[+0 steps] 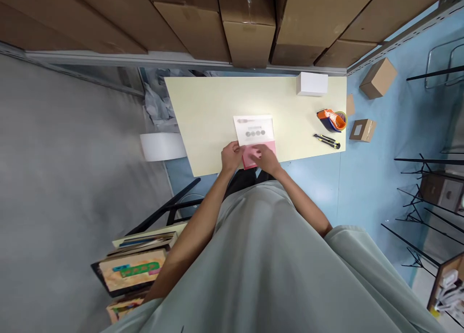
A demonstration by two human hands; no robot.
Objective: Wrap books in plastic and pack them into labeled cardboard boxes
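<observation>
A pink flat packet (251, 155) lies at the near edge of a pale yellow table (210, 115). My left hand (232, 156) grips its left side with fingers curled. My right hand (266, 158) lies over its right part, fingers closed on it. Just beyond the packet a white printed sheet (253, 128) with a row of grey circles lies flat on the table.
A white box (311, 83) stands at the table's far right. An orange tape dispenser (331, 120) and a black-yellow utility knife (326, 140) lie near the right edge. Small cardboard boxes (363, 129) sit on the blue floor. Stacked cartons (250, 28) fill the shelf behind.
</observation>
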